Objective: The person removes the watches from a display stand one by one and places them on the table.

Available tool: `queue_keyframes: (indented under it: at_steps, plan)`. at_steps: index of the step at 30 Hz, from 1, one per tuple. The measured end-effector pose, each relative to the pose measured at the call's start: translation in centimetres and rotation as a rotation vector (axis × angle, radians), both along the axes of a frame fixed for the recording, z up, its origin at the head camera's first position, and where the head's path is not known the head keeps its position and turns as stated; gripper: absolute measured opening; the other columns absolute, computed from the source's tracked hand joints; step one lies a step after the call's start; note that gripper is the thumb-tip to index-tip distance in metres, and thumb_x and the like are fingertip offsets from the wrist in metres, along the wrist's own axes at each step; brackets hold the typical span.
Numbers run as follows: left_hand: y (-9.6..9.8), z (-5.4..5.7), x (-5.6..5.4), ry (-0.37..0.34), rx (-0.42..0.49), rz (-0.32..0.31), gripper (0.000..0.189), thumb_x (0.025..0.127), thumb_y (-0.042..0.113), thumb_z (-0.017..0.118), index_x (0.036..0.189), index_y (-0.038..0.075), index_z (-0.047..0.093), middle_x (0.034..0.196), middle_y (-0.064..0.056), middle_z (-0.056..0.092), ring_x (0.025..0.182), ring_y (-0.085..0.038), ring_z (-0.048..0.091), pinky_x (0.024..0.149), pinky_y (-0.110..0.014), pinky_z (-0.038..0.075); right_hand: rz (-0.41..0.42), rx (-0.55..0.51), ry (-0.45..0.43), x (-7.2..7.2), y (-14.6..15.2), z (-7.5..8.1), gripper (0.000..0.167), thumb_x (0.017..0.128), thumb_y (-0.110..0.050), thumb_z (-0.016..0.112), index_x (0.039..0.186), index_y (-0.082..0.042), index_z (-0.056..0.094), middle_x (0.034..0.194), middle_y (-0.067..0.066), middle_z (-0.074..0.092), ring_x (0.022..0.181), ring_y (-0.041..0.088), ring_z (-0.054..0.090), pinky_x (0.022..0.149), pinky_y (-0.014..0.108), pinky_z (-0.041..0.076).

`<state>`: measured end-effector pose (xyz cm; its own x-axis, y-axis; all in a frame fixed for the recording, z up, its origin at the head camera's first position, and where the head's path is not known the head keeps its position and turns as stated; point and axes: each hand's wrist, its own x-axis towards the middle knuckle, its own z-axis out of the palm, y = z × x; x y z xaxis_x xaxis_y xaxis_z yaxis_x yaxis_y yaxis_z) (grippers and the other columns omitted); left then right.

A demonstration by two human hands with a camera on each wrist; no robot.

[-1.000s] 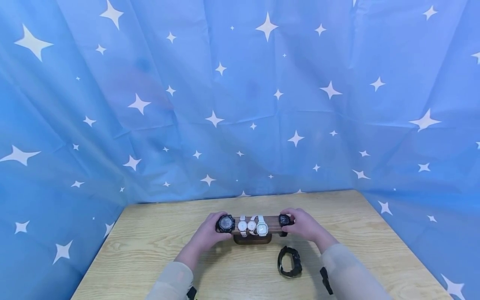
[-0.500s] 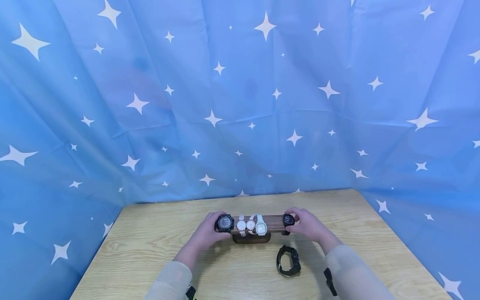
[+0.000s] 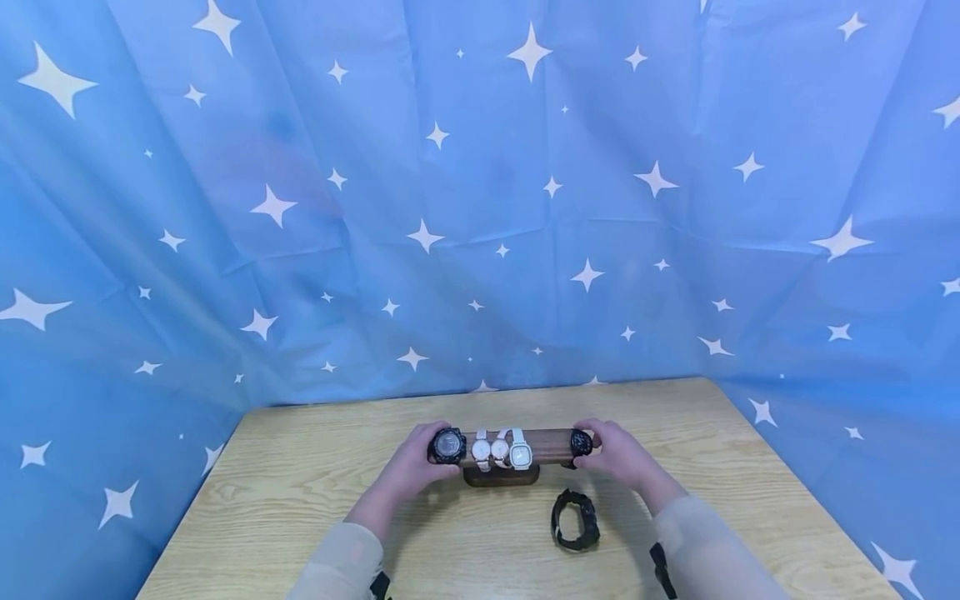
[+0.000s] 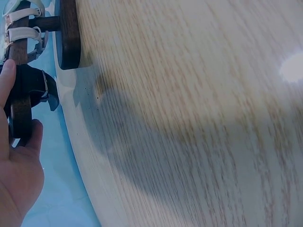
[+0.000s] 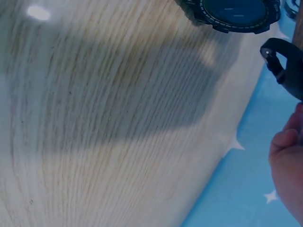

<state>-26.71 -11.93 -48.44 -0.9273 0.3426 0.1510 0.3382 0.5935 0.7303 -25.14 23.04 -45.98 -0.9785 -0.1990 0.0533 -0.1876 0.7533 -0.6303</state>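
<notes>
Left hand [image 3: 414,465] grips rack [image 3: 551,446], right hand [image 3: 619,455] pinches black watch [image 3: 581,442], white watches [image 3: 499,450] between, loose watch [image 3: 589,525] nearer.

Reaches with both forearms [image 3: 377,504] to the watch stand [image 3: 551,447]; curls the left hand [image 3: 416,462] round its left end, bends the right hand's fingers [image 3: 592,439] at its right.

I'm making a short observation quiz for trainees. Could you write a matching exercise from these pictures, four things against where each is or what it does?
Things
1. Left hand
2. Right hand
3. Square-faced white watch
4. Loose black watch

Places and states
A. Lying on the table
B. Around the wooden stand's bar, near its middle
C. Holding the right-end black watch
D. At the bar's left end

Pairs: 1-D, 2-C, 3-B, 4-A
</notes>
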Motion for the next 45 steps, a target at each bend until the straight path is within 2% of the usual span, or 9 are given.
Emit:
queue_keyframes:
  at_steps: [10, 19, 29, 32, 39, 45]
  plan:
    - [0.0, -0.1, 0.0, -0.002, -0.003, 0.004, 0.069, 0.076, 0.025, 0.078, 0.134, 0.009, 0.046, 0.128, -0.012, 0.048, 0.116, -0.031, 0.049, 0.099, -0.05, 0.039, -0.025, -0.006, 0.044, 0.6, 0.5, -0.5, 0.048, 0.075, -0.012, 0.077, 0.118, -0.003, 0.058, 0.082, 0.007, 0.047, 0.071, 0.019, 0.043, 0.058, 0.031, 0.038]
    - [0.1, 0.3, 0.0, 0.024, -0.024, 0.012, 0.07, 0.075, 0.026, 0.079, 0.134, 0.009, 0.047, 0.127, -0.012, 0.049, 0.115, -0.031, 0.05, 0.098, -0.049, 0.04, -0.027, 0.004, 0.056, 1.7, 1.2, -0.6, 0.05, 0.075, -0.017, 0.078, 0.118, -0.003, 0.057, 0.081, 0.008, 0.046, 0.067, 0.018, 0.041, 0.055, 0.03, 0.036]
    - [0.0, 0.3, -0.4, 0.024, -0.022, 0.027, 0.07, 0.075, 0.026, 0.079, 0.134, 0.008, 0.046, 0.125, -0.013, 0.05, 0.112, -0.03, 0.051, 0.098, -0.049, 0.04, -0.007, -0.025, 0.059, 2.4, 1.6, -1.5, 0.056, 0.073, -0.025, 0.079, 0.121, -0.004, 0.058, 0.083, 0.002, 0.051, 0.065, 0.015, 0.044, 0.053, 0.027, 0.04]
    - [0.0, 0.2, -0.4, 0.02, -0.016, 0.033, 0.068, 0.076, 0.024, 0.078, 0.134, 0.01, 0.047, 0.124, -0.013, 0.05, 0.112, -0.031, 0.051, 0.098, -0.049, 0.041, 0.018, -0.039, 0.065, 2.6, 1.5, -1.7, 0.057, 0.073, -0.027, 0.079, 0.121, -0.004, 0.058, 0.087, 0.002, 0.052, 0.069, 0.016, 0.045, 0.056, 0.028, 0.041]
    - [0.0, 0.1, -0.4, 0.025, -0.011, 0.026, 0.068, 0.076, 0.023, 0.078, 0.134, 0.007, 0.046, 0.123, -0.013, 0.05, 0.111, -0.031, 0.051, 0.097, -0.049, 0.041, 0.023, -0.02, 0.098, 3.0, 0.8, -1.6, 0.054, 0.072, -0.029, 0.08, 0.117, -0.005, 0.061, 0.107, 0.006, 0.052, 0.091, 0.026, 0.052, 0.072, 0.034, 0.047]
    - [0.1, 0.0, -0.4, 0.031, -0.02, 0.022, 0.068, 0.075, 0.026, 0.078, 0.133, 0.009, 0.047, 0.123, -0.013, 0.05, 0.111, -0.03, 0.051, 0.097, -0.049, 0.041, 0.029, -0.008, 0.125, 3.1, 0.1, -1.4, 0.051, 0.072, -0.028, 0.08, 0.114, -0.007, 0.061, 0.107, 0.001, 0.055, 0.085, 0.02, 0.051, 0.066, 0.03, 0.045]
